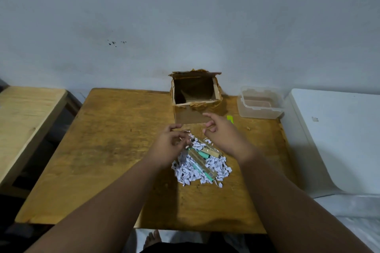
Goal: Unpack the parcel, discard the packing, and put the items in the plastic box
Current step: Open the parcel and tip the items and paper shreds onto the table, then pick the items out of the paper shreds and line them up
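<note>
Here your brown wooden worktop fills the middle of the view, standing against a pale wall. At its far edge sits the open, torn brown cardboard parcel, its flap tipped back to the wall and its inside dark. Just right of it, near the far right corner, stands the clear plastic box, apart from the parcel. In front of the parcel lies a heap of white shredded paper packing with mint-green and clear, gold-trimmed slim packaged items lying among the shreds. Your left hand hovers over the heap's left edge, fingers loosely curled and apart, gripping nothing. Your right hand hangs just above the heap's far side, fingers spread and empty.
</note>
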